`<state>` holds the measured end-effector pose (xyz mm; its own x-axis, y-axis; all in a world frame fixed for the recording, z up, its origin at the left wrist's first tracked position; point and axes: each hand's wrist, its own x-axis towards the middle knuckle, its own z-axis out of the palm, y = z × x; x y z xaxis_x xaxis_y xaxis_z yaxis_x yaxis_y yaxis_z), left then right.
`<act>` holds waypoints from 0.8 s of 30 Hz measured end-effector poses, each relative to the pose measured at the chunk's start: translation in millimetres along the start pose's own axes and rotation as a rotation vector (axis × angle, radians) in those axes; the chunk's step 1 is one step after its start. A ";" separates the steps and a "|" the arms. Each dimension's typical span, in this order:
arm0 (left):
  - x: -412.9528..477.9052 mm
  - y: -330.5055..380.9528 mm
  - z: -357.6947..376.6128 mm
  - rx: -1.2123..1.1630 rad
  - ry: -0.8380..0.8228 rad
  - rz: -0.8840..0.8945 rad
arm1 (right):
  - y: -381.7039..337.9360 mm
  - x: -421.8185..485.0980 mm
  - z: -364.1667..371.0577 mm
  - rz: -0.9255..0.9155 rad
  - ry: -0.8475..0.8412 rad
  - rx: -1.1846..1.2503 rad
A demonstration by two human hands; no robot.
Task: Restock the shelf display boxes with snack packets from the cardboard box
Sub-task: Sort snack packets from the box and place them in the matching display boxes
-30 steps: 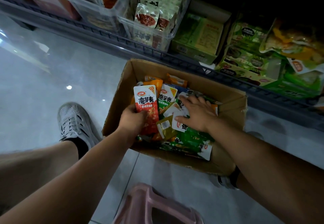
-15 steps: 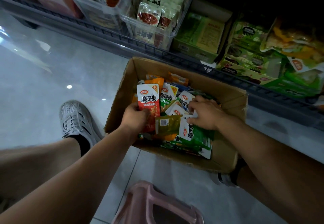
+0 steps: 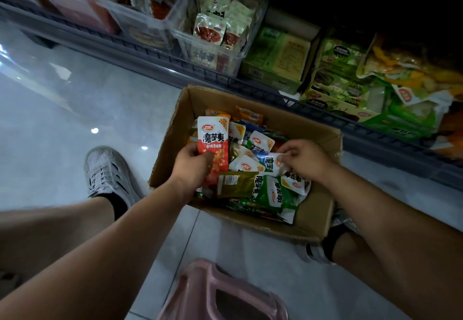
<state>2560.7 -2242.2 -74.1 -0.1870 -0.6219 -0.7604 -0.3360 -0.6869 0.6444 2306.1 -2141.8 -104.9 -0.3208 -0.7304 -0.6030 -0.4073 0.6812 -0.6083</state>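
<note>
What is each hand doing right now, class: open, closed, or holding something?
Left hand: closed on a red snack packet.
Right hand: fingers pinching a white packet in the cardboard box.

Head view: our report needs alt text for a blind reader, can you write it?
A person's left hand holds a red snack packet upright over an open cardboard box full of mixed packets, while the right hand pinches a white packet. Stocked shelf display boxes sit just beyond.
</note>
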 end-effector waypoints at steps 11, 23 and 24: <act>-6.8 5.1 1.2 -0.062 0.050 0.046 | -12.4 -22.1 -2.8 0.084 -0.114 -0.034; 3.4 -2.0 -0.3 -0.024 0.005 0.049 | 4.9 12.5 29.7 0.221 0.170 0.069; 3.9 -2.4 -0.3 -0.029 0.000 0.042 | 3.8 16.3 30.8 0.237 0.149 0.094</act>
<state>2561.1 -2243.0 -78.6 -0.2006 -0.6503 -0.7327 -0.3009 -0.6708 0.6778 2325.7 -2149.6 -132.9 -0.5224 -0.5449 -0.6560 -0.2269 0.8303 -0.5090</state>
